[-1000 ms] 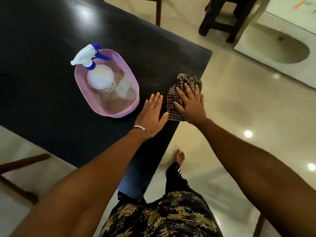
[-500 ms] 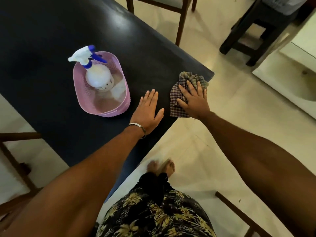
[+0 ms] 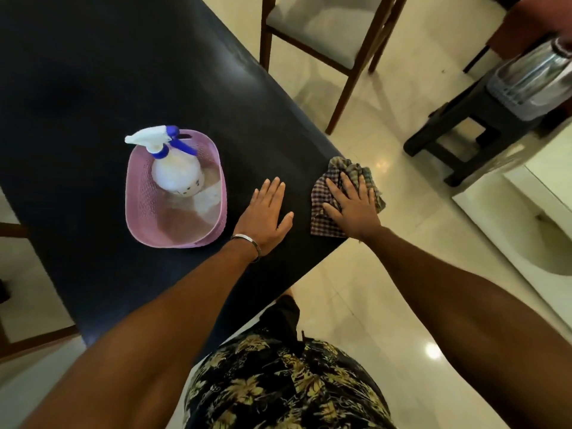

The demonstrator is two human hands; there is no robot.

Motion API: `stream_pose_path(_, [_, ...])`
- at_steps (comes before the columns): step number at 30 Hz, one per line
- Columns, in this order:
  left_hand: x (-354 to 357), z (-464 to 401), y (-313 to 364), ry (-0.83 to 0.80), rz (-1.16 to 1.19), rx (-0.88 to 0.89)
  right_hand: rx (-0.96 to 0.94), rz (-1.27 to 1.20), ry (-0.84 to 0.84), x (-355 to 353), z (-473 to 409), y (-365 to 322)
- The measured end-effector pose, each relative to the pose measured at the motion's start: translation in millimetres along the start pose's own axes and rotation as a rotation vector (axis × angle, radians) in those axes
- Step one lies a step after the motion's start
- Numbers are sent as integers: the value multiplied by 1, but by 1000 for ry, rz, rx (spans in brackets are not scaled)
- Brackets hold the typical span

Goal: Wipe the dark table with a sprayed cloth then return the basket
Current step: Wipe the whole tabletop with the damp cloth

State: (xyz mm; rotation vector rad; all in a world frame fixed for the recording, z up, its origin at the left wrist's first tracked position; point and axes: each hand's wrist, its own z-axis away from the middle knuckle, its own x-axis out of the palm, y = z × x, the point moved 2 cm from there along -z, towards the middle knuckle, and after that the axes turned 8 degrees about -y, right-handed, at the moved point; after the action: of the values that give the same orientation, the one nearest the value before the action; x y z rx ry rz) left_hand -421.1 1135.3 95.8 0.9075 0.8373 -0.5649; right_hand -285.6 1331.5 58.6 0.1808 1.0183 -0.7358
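Note:
The dark table (image 3: 93, 72) fills the left and upper part of the head view. A checked cloth (image 3: 322, 193) lies bunched at the table's right corner, and my right hand (image 3: 353, 205) presses flat on it with fingers spread. My left hand (image 3: 266, 212) rests flat on the bare tabletop just left of the cloth, a metal bracelet on its wrist. A pink plastic basket (image 3: 142, 212) stands on the table left of my left hand, apart from it. Inside the basket stands a white spray bottle (image 3: 178, 173) with a blue and white trigger head.
A wooden chair (image 3: 322, 35) with a grey seat stands beyond the table's right edge. A dark stool (image 3: 464, 131) carrying a steel vessel (image 3: 532, 78) sits at the far right on the glossy tiled floor. Another chair's wooden frame (image 3: 18, 345) shows at the lower left.
My view has shifted, bringing the chair and stool further into sight. Both hands stay in much the same places on the table, the right one pressing the cloth at the corner.

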Motion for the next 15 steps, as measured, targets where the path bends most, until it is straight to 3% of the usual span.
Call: stream_pose_path(15, [-23, -17, -21, 116, 208, -329, -235, 177, -49, -44, -78, -59])
